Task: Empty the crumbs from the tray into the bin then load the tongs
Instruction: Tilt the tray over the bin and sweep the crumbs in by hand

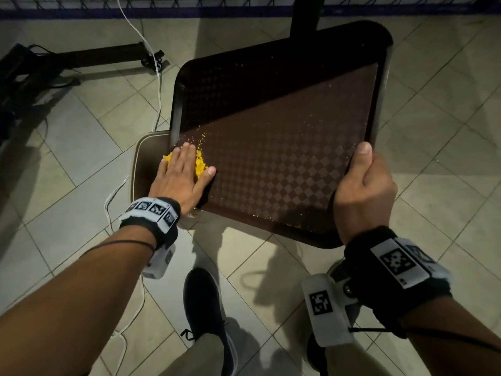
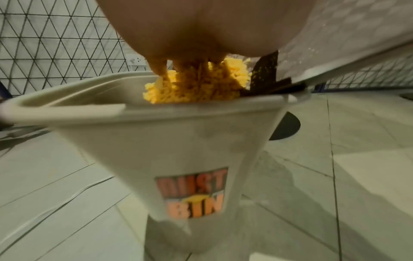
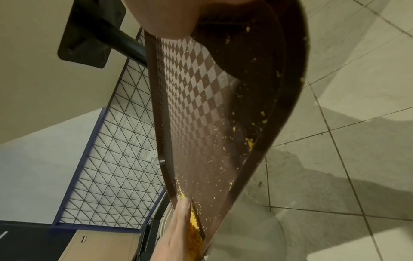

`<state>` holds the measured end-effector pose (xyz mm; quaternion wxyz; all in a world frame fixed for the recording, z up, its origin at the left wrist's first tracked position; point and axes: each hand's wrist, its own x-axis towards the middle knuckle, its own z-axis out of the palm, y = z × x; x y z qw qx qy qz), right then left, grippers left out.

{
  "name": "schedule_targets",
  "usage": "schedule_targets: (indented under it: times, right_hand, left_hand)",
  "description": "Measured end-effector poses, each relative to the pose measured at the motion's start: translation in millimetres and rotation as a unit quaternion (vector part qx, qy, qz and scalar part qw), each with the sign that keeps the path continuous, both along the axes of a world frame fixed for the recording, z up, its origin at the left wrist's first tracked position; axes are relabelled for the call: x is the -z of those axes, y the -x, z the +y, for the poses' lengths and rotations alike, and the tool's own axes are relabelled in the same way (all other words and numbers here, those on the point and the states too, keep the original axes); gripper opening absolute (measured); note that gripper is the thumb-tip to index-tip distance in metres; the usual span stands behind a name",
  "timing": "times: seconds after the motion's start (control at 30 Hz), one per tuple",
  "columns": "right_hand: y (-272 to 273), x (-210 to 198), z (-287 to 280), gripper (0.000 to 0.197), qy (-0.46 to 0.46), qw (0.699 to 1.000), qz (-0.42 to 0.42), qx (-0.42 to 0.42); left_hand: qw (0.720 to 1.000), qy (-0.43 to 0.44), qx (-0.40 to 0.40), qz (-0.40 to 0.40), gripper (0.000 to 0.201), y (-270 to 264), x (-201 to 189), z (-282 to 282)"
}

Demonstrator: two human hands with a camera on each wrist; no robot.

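Tray (image 1: 284, 147) is tilted, low corner hanging over the dust bin (image 2: 190, 141) rim. Right hand (image 1: 364, 188) grips the high corner: thumb on top of the rim, the other fingers hidden under it, so their curl can't be seen. Left hand (image 1: 180, 172) is flat, fingers straight and together, pressing on the yellow crumb pile (image 2: 196, 86) at the low corner; it holds nothing. The pile sits under and just ahead of the fingertips (image 1: 185, 147), already spilling over the tray lip into the bin mouth.

To do it well, I'd say: keep the palm flat and push the pile out past the fingertips as one mass, corner kept inside the bin rim. Loose specks remain towards the right thumb and along the near rim, so steepen the tilt and sweep again from that side. Tongs not in view.
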<state>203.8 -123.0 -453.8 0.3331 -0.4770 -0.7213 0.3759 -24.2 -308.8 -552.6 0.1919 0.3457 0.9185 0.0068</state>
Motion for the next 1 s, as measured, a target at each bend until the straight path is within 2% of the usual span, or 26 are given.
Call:
schedule_targets:
  times: [0.1,0.2,0.33,0.5,0.73,0.87,1.0]
  right_hand:
    - [-2,-1,0,0.034,-0.004,1.0,-0.003,-0.004]
    - [-2,-2,-1,0.035,-0.003,1.0,-0.006,-0.006]
    - [0,-2,-3,0.034,-0.005,1.0,-0.007,-0.008]
    - [1,-1,-3,0.034,-0.014,1.0,-0.002,-0.012]
    - [2,0,-3,0.031,-0.022,1.0,-0.001,-0.007]
    - [0,0,-4,0.033,-0.018,1.0,-0.006,-0.01]
    - [2,-1,-6,0.033,-0.016,1.0,0.007,-0.021]
  left_hand:
    - [0.999,0.031,0.012,0.005,0.087,-5,5,-24]
    - [0.999,0.015,0.01,0.029,0.085,-1,0,-32]
    - [0.998,-0.022,-0.01,0.05,0.082,16,-10,-10]
    - [0.999,-0.007,-0.037,0.014,0.086,39,-5,13]
    - [1.0,0.007,-0.024,-0.003,0.086,2,10,-36]
    - [0.998,-0.048,-0.044,0.016,0.076,-3,-7,-33]
    - [0.991,-0.13,-0.01,0.039,0.073,-1,-24,15]
